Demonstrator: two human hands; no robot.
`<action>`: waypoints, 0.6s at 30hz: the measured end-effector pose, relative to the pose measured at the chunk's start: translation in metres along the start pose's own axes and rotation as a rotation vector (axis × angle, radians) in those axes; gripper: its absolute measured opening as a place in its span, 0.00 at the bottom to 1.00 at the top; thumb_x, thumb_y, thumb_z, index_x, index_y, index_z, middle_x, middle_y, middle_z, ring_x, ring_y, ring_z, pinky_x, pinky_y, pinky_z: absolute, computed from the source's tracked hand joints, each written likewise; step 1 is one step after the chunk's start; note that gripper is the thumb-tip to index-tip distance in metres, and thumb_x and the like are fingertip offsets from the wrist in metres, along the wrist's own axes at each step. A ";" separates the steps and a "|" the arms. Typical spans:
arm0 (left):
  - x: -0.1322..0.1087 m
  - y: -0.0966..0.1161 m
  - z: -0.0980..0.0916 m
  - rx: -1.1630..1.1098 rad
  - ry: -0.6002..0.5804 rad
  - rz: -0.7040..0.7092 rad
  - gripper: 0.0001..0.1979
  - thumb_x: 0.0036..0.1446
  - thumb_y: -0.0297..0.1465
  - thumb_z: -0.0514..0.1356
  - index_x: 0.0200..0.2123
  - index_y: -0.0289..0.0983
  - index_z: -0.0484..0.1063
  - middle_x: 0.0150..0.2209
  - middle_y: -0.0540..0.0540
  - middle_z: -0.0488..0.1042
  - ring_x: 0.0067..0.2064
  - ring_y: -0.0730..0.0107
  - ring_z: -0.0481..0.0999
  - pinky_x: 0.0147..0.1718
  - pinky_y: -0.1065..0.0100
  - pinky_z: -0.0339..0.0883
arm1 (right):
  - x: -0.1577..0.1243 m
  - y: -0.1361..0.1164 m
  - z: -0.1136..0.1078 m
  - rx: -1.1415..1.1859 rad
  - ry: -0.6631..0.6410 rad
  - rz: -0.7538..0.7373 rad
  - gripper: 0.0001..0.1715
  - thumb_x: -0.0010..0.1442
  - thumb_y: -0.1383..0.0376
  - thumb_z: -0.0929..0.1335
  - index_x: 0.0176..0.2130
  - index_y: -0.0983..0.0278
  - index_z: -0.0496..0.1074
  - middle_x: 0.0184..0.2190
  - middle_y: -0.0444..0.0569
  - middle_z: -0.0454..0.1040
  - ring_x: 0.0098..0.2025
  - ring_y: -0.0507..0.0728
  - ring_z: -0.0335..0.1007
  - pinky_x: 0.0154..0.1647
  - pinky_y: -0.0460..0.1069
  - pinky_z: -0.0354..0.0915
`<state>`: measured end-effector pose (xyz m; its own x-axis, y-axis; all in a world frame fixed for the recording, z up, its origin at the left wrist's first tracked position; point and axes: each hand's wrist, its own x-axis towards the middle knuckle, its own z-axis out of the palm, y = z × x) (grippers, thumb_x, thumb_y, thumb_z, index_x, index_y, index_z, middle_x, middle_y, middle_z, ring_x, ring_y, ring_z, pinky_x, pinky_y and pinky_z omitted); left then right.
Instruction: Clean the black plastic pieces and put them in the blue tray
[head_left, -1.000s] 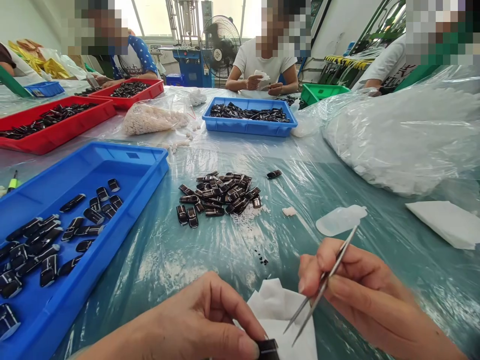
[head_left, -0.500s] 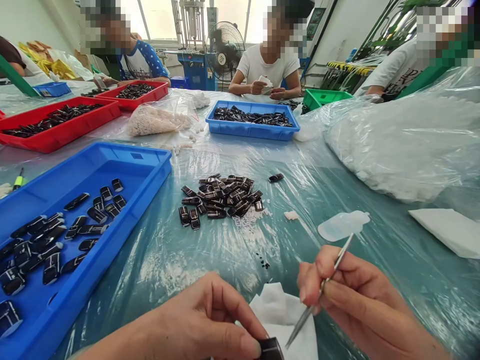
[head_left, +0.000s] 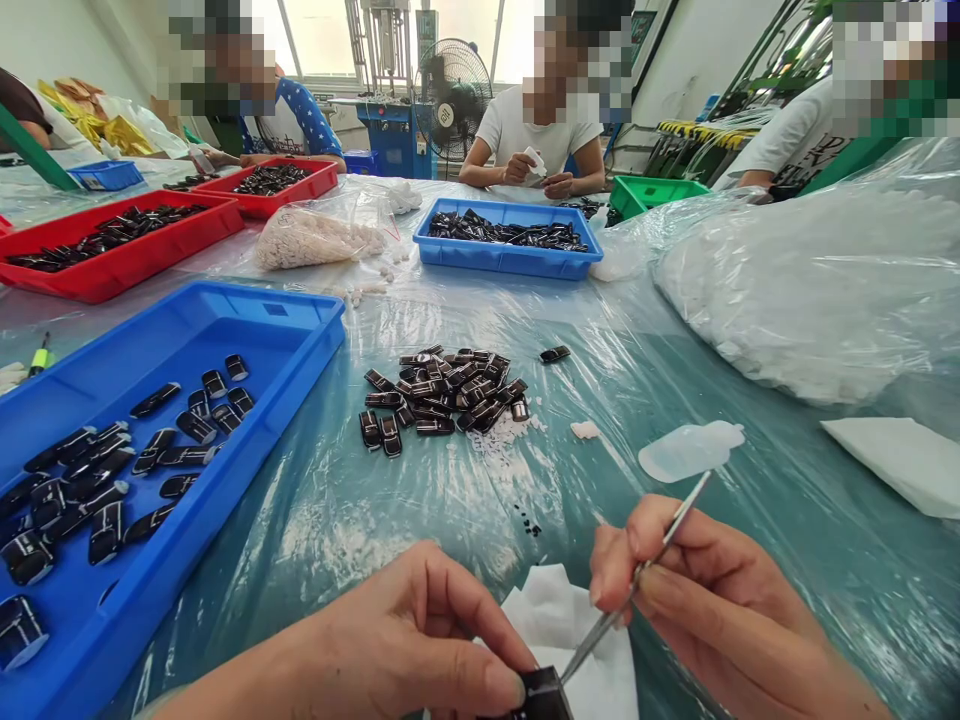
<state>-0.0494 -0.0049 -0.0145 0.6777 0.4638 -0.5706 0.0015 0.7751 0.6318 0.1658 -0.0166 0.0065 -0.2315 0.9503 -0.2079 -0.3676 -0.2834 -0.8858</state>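
Observation:
At the bottom of the view my left hand (head_left: 420, 640) pinches a small glossy black piece (head_left: 541, 692), partly cut off by the lower edge. My right hand (head_left: 712, 590) is closed round metal tweezers (head_left: 645, 570), pen-like, their tip at the far right edge of that piece. Whether the tip grips anything is too small to tell. Under both lies a crumpled white cloth (head_left: 559, 605). Beyond it are tiny black bits (head_left: 531, 525) and a pile of similar black pieces (head_left: 450, 385) with white crumbs (head_left: 506, 440) beside them.
A blue tray (head_left: 300, 330) with black pieces stands at left. Farther back are red trays (head_left: 97, 280) and another blue tray (head_left: 502, 262). A white squeeze bottle (head_left: 686, 450), a folded white cloth (head_left: 892, 460) and a large plastic bag (head_left: 825, 290) lie at right. Co-workers sit across the table.
The tweezers' tip has moved slightly left to the black piece's edge, and the piece has been raised a little into view. A co-worker opposite has tilted a white bottle.

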 end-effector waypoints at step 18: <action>0.002 0.003 0.003 -0.015 -0.017 -0.004 0.16 0.37 0.36 0.68 0.29 0.30 0.78 0.19 0.47 0.72 0.15 0.83 0.67 0.17 0.82 0.65 | -0.002 0.000 0.012 -0.063 0.170 0.012 0.05 0.45 0.61 0.74 0.25 0.55 0.73 0.22 0.45 0.77 0.27 0.53 0.71 0.28 0.43 0.67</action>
<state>-0.0460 -0.0030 -0.0127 0.6903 0.4533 -0.5639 -0.0070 0.7836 0.6213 0.1557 -0.0199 0.0115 -0.0779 0.9564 -0.2813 -0.3076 -0.2915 -0.9058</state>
